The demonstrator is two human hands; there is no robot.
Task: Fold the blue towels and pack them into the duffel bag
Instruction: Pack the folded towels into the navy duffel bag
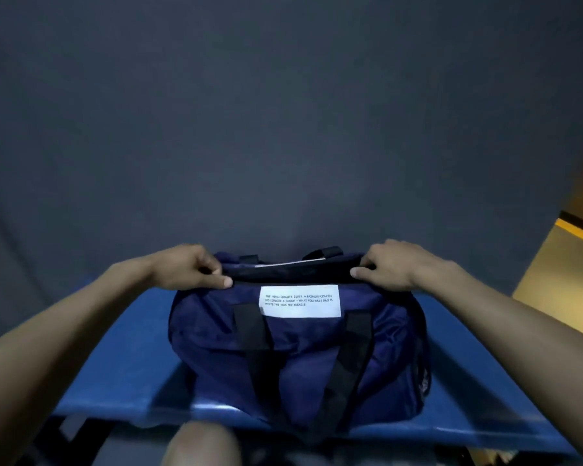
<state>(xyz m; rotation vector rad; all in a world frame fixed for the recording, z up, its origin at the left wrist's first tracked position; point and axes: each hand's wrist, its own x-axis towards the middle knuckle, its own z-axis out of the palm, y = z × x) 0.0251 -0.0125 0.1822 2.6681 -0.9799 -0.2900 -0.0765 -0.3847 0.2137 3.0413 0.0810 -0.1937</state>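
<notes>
One navy duffel bag (297, 351), white label, black straps; I see my left hand (196, 267) and right hand (389, 265) pinching its top edge at either end.

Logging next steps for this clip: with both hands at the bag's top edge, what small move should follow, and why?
Probably spread the opening wider. The left hand and right hand each pinch an end of the duffel bag along its dark top edge, and only a narrow gap shows between them. No blue towels are in view, so how far packing has got cannot be told.
</notes>
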